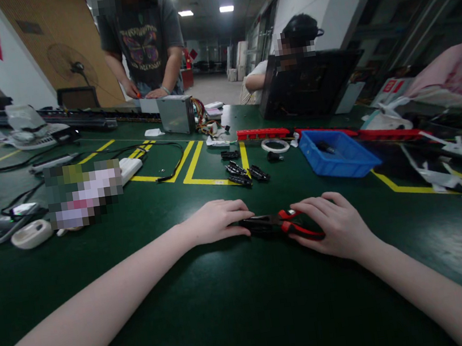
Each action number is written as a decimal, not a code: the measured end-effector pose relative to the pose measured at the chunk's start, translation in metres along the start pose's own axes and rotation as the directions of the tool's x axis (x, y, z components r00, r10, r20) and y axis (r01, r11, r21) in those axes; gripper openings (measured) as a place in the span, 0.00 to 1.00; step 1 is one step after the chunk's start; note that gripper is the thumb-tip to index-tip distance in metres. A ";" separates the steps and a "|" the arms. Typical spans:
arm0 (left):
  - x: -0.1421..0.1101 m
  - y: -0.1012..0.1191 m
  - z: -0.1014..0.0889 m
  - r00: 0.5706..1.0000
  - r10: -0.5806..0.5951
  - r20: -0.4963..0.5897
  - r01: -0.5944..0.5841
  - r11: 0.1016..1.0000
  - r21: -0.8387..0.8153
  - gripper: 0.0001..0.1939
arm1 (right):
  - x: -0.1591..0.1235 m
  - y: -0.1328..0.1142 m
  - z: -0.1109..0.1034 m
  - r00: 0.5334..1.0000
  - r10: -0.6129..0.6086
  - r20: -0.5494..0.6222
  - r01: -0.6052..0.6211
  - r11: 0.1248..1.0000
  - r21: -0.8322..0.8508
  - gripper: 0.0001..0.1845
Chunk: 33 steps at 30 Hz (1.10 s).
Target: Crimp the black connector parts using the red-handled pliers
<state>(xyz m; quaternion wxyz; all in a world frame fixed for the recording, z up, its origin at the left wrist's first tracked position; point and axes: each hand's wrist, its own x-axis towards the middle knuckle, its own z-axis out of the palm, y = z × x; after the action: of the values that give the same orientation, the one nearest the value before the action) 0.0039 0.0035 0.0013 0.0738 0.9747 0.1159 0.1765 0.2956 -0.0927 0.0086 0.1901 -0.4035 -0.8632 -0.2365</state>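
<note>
My right hand [337,224] is closed around the red-and-black handles of a pair of pliers [303,230] just above the green table. The plier jaws point left and meet a small black part [253,225]. My left hand [223,220] pinches that part between thumb and fingers; its exact kind I cannot make out. Several similar black parts [237,169] lie in a loose group farther back on the table.
A blue plastic bin [335,152] with a dark item inside stands back right. Behind it run red strips [264,133]. A metal power supply [176,115] with wires stands at the back. Phone [8,223], earbud case [32,234] and cables lie left. Co-workers [141,42] are across the table.
</note>
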 end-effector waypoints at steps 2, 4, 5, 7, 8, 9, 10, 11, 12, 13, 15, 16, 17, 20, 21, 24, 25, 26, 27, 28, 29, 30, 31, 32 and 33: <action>0.000 0.000 0.000 1.000 -0.008 0.000 0.008 1.000 -0.003 0.18 | 0.000 0.000 0.000 1.000 0.014 -0.010 -0.014 1.000 0.002 0.20; -0.001 -0.001 0.001 1.000 -0.008 -0.002 0.008 1.000 -0.007 0.18 | 0.000 0.000 0.000 0.999 0.031 -0.014 -0.031 1.000 0.006 0.20; -0.001 -0.001 0.001 1.000 -0.005 -0.004 0.005 1.000 -0.007 0.18 | 0.000 0.000 0.000 0.999 0.037 -0.014 -0.037 0.999 0.007 0.20; -0.001 -0.002 0.001 1.000 -0.002 -0.002 0.002 1.000 -0.006 0.18 | 0.000 0.000 0.000 0.999 0.040 -0.010 -0.040 0.999 0.010 0.21; -0.001 -0.002 0.001 1.000 -0.001 0.001 0.001 1.000 -0.007 0.18 | -0.001 0.001 0.000 0.999 0.039 -0.010 -0.038 0.999 0.009 0.22; -0.001 -0.002 0.001 1.000 0.000 0.001 0.000 1.000 -0.009 0.18 | -0.001 0.001 0.000 0.999 0.036 -0.009 -0.036 0.999 0.007 0.22; -0.001 -0.002 0.001 1.000 -0.001 0.003 0.001 1.000 -0.010 0.18 | -0.001 0.001 0.000 0.999 0.034 -0.007 -0.034 0.999 0.001 0.22; 0.000 -0.002 0.001 1.000 -0.004 0.008 0.004 1.000 -0.010 0.18 | -0.001 0.001 0.000 0.999 0.032 -0.006 -0.032 0.999 -0.009 0.22; 0.000 -0.001 0.001 1.000 -0.009 0.015 0.010 1.000 -0.007 0.17 | -0.001 0.001 0.001 1.000 0.028 -0.002 -0.028 0.999 -0.024 0.22; 0.000 -0.001 0.001 1.000 -0.016 0.022 0.016 1.000 -0.001 0.17 | -0.001 0.000 0.001 1.000 0.021 0.004 -0.020 0.999 -0.044 0.22; 0.001 -0.001 0.001 0.999 -0.028 0.037 0.027 0.999 0.019 0.16 | -0.002 0.000 0.001 1.000 -0.002 0.015 0.003 0.997 -0.083 0.22; 0.001 0.000 0.001 0.999 -0.028 0.041 0.027 0.999 0.030 0.16 | -0.002 0.000 0.001 1.000 -0.013 0.018 0.015 0.995 -0.097 0.22; 0.001 0.000 0.001 0.999 -0.025 0.042 0.024 0.999 0.038 0.16 | -0.002 0.000 0.001 1.000 -0.021 0.018 0.023 0.994 -0.107 0.22; 0.001 0.000 0.002 0.999 -0.021 0.038 0.020 0.999 0.035 0.16 | -0.002 0.000 0.000 1.000 -0.015 0.005 0.015 0.995 -0.103 0.22; 0.001 0.000 0.002 0.999 -0.023 0.037 0.022 0.999 0.025 0.16 | -0.002 0.000 0.000 1.000 -0.005 0.000 0.005 0.995 -0.096 0.22; 0.000 0.000 0.001 0.999 -0.034 0.028 0.035 0.999 -0.015 0.16 | -0.001 -0.001 0.000 1.000 0.026 -0.012 -0.027 0.996 -0.085 0.23; 0.000 0.000 0.001 0.999 -0.036 0.026 0.037 0.999 -0.028 0.16 | -0.001 -0.001 0.000 0.999 0.033 -0.015 -0.034 0.996 -0.086 0.23; 0.000 0.000 0.000 0.999 -0.038 0.025 0.039 0.999 -0.038 0.16 | -0.002 -0.001 0.000 0.999 0.039 -0.018 -0.040 0.995 -0.089 0.24; 0.000 0.000 0.000 0.999 -0.039 0.024 0.040 0.998 -0.044 0.17 | -0.002 -0.002 0.000 0.999 0.043 -0.021 -0.044 0.995 -0.092 0.24; 0.000 0.000 0.000 0.999 -0.040 0.025 0.041 0.998 -0.046 0.18 | -0.002 -0.002 0.000 0.999 0.045 -0.025 -0.047 0.994 -0.096 0.24; 0.000 0.000 0.000 0.999 -0.040 0.027 0.041 0.998 -0.046 0.18 | -0.002 -0.002 0.000 0.998 0.047 -0.029 -0.050 0.994 -0.099 0.24; 0.000 0.000 -0.001 0.999 -0.040 0.027 0.042 0.998 -0.044 0.19 | -0.002 -0.002 0.000 0.998 0.049 -0.034 -0.052 0.993 -0.102 0.24; 0.000 0.000 -0.001 0.999 -0.040 0.026 0.041 0.998 -0.040 0.19 | -0.002 -0.002 0.000 0.998 0.049 -0.037 -0.052 0.993 -0.105 0.24; 0.000 0.000 0.000 0.999 -0.040 0.023 0.041 0.999 -0.036 0.19 | -0.002 -0.001 0.000 0.998 0.048 -0.039 -0.052 0.993 -0.108 0.24; 0.000 0.000 0.000 0.999 -0.039 0.020 0.040 0.999 -0.033 0.19 | -0.001 -0.001 0.000 0.998 0.046 -0.038 -0.050 0.993 -0.109 0.24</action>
<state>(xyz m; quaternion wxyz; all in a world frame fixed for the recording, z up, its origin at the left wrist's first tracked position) 0.0038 0.0035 0.0015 0.0948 0.9725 0.1312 0.1673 0.2956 -0.0944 0.0076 0.1885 -0.4298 -0.8354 -0.2861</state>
